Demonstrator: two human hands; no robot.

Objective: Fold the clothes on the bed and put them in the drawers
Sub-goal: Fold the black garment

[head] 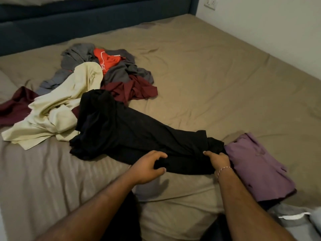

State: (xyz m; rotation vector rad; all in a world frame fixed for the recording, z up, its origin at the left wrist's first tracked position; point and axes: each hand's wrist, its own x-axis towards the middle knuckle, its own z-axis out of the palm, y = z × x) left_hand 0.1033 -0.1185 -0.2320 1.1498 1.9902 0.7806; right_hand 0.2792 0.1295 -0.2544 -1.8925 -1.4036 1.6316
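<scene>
A black garment (132,131) lies stretched across the bed (208,80). The left hand (147,168) pinches its near edge between curled fingers and thumb. The right hand (218,158) (it has a thread band on the wrist) grips the cloth too, just beside a folded purple shirt (257,164). Farther back sits a messy pile: a cream shirt (66,108), a red shirt (107,60), grey clothes (119,70) and dark red ones (135,89).

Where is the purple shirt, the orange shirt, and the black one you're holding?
purple shirt (257,164), head view, middle of the folded top face.
orange shirt (107,60), head view, its exposed patch in the pile.
black garment (132,129), head view, the spread middle, beyond both hands.
</scene>
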